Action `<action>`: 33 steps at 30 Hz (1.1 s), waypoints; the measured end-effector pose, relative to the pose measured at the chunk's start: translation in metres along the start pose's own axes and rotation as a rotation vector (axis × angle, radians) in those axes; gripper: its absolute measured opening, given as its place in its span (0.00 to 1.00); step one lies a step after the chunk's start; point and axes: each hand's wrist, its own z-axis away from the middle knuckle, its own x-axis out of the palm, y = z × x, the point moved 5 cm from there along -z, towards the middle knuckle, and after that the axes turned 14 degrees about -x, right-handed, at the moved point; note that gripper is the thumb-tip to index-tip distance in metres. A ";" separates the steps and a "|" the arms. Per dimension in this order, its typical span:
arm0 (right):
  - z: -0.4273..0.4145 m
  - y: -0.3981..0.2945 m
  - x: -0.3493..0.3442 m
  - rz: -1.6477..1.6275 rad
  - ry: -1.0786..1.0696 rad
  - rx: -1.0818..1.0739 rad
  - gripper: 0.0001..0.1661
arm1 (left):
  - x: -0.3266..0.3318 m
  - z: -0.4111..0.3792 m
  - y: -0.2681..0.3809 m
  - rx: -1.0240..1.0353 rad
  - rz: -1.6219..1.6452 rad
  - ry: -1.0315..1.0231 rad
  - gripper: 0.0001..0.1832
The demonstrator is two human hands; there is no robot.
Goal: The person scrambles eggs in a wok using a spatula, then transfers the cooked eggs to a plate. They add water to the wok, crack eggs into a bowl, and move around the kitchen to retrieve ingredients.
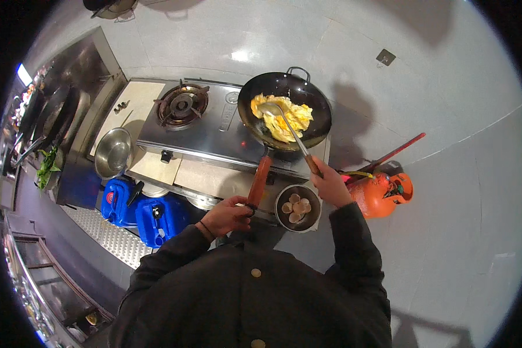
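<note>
A dark wok (317, 104) sits over the right side of a steel two-burner gas stove (204, 143), its long reddish handle (259, 180) pointing back at me. My left hand (230, 215) grips the end of that handle. Yellow cooked egg (289, 124) lies in a folded mass inside the wok. In my right hand (330, 185) is the wooden grip of a metal ladle (292, 130), whose bowl rests on the egg's upper left part. Just below the wok, near my right wrist, a round bowl (282, 217) holds several empty eggshells (297, 209).
A bare burner (183, 103) is on the stove's left half. Farther left stands an empty steel bowl (114, 154), with blue plastic jerrycans (163, 219) below it. An orange gas cylinder (374, 198) lies to the right by a red rod (398, 151). Green leaves (48, 167) lie far left.
</note>
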 end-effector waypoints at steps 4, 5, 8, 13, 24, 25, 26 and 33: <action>-0.005 0.007 -0.006 -0.111 -0.007 0.085 0.31 | -0.002 0.001 0.000 0.019 0.013 0.009 0.18; 0.002 0.006 -0.015 -0.036 -0.004 0.047 0.31 | -0.002 0.002 0.001 0.016 0.005 0.016 0.18; 0.038 -0.020 -0.048 0.118 -0.005 0.042 0.30 | -0.004 0.003 0.000 0.020 0.017 0.007 0.18; 0.051 -0.023 -0.026 0.140 -0.057 0.012 0.30 | -0.001 0.004 0.003 0.050 -0.062 0.040 0.18; 0.026 0.023 -0.007 -0.097 0.165 0.083 0.32 | -0.005 0.001 -0.003 0.017 0.073 0.003 0.17; 0.020 0.027 -0.006 -0.108 0.166 0.116 0.32 | -0.003 0.002 -0.003 0.017 0.074 0.012 0.17; 0.011 0.030 -0.003 -0.151 0.136 0.182 0.31 | -0.001 0.004 -0.002 0.017 0.075 0.022 0.17; -0.033 0.057 0.001 0.007 0.233 0.023 0.28 | 0.002 0.008 -0.001 0.037 0.061 0.046 0.17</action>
